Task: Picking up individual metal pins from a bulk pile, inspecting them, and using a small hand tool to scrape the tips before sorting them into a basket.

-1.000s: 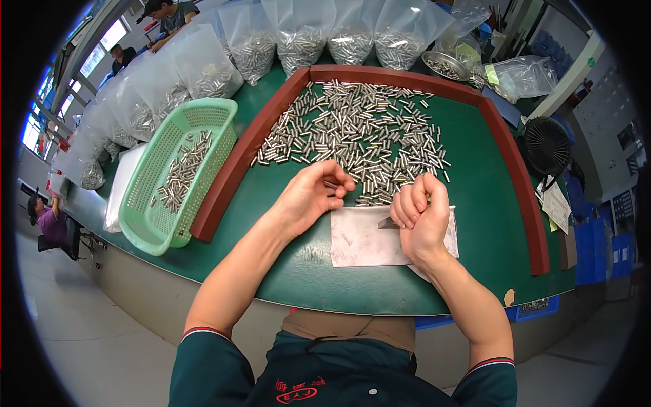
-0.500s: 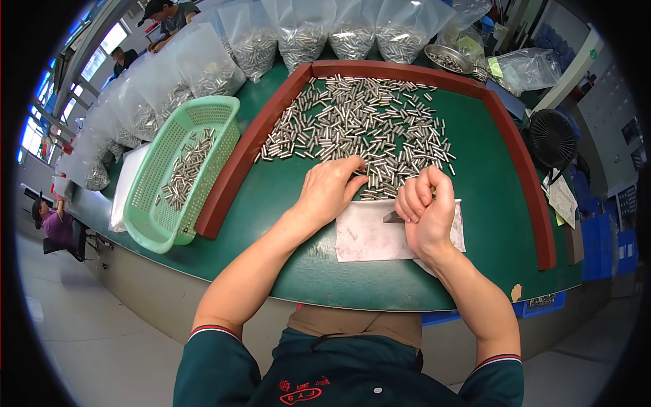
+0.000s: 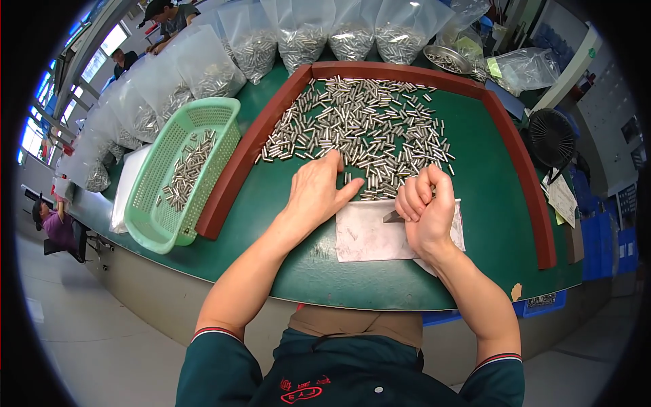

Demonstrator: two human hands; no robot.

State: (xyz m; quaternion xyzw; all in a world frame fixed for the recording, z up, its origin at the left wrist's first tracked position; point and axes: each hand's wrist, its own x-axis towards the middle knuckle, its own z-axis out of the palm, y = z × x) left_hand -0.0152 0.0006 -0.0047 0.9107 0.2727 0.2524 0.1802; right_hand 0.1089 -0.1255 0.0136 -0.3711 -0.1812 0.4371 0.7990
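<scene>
A heap of small shiny metal pins (image 3: 359, 129) lies on the green table (image 3: 271, 197) inside a brown raised border (image 3: 237, 166). My left hand (image 3: 319, 193) rests palm down at the near edge of the heap, fingers spread and touching pins. My right hand (image 3: 424, 207) is curled into a fist over a white sheet of paper (image 3: 369, 234), gripping a small dark tool whose tip pokes out to the left. What else the fist holds is hidden.
A light green plastic basket (image 3: 180, 173) holding several pins stands left of the border. Clear bags of pins (image 3: 298, 34) line the far and left edges. A black fan (image 3: 550, 139) stands at right. Other people sit at far left and top left.
My left hand has slid forward and right onto the near edge of the pin heap. The right fist stays over the white paper, shifted slightly.
</scene>
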